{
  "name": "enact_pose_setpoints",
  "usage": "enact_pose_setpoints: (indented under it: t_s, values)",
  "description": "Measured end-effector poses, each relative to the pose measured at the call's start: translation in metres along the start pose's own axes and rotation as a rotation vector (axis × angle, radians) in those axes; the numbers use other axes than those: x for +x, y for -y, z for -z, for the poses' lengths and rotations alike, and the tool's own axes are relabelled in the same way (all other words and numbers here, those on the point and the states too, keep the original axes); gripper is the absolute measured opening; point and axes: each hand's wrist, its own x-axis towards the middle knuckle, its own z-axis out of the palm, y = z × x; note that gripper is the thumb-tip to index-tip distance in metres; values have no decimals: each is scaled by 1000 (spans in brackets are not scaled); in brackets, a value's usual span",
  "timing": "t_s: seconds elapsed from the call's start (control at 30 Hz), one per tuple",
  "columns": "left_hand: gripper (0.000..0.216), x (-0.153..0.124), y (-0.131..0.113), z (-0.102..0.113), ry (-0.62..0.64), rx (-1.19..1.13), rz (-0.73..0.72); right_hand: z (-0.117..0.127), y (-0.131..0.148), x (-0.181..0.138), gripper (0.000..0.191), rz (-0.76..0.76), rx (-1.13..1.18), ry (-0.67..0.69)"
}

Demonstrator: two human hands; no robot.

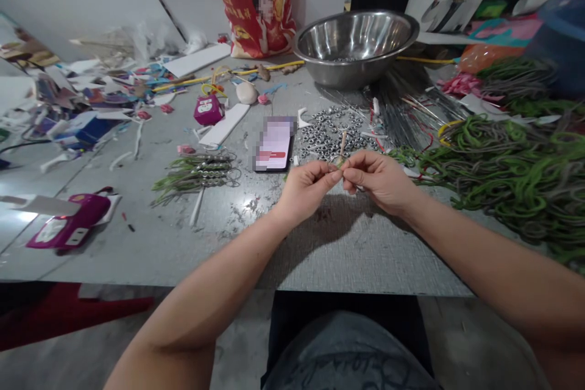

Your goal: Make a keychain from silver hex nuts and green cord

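Observation:
My left hand (307, 187) and my right hand (381, 178) meet above the table, thumbs and fingertips pinched together. Between the fingertips is something small that I cannot make out. A thin pale stick-like piece (343, 141) shows just above them, and I cannot tell whether it is held. Just beyond the hands, many loose silver beads (322, 128) are spread on the tabletop. Left of the beads lies a phone (274, 145) with its screen lit. A bundle of green and grey cords (194, 173) with silver beads threaded on them lies farther left.
A steel bowl (356, 67) stands behind the beads, beside a red bag (256, 6). Green and grey cords (525, 177) are heaped at right, near thin metal wires (397, 100). Purple power strips (73, 222) and paper scraps (100, 88) are at left. The table's front edge runs below my forearms.

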Motion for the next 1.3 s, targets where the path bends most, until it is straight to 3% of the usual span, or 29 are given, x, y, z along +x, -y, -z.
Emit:
enact_pose_setpoints:
  t_s: [0.1, 0.2, 0.4, 0.5, 0.73, 1.0, 1.13, 1.2, 1.3]
  values:
    - [26, 0, 1, 2, 49, -46, 10, -1, 3, -2, 40, -139, 35, 105]
    - [29, 2, -1, 4, 84, -262, 42, -2, 5, -4, 35, -320, 30, 313]
    - [28, 7, -5, 7, 22, -478, 109, -9, -2, -8, 36, -622, 109, 602]
    - [28, 11, -2, 11, -25, -510, 106, -11, -5, -8, 32, -699, 185, 665]
    - [24, 22, 7, 22, -214, -495, 184, 5, 1, -4, 30, -582, 252, 539]
    - [27, 24, 6, 22, -228, -496, 192, 8, -2, 0, 36, -583, 222, 475]
    - [28, 23, 4, 23, -226, -484, 191, 8, -1, 0, 37, -591, 91, 459]
    - [28, 21, 3, 23, -187, -468, 171, 7, -1, -1, 31, -509, -30, 333]
    - [28, 18, 4, 19, -127, -404, 130, 5, -2, 0, 27, -182, -234, 11]
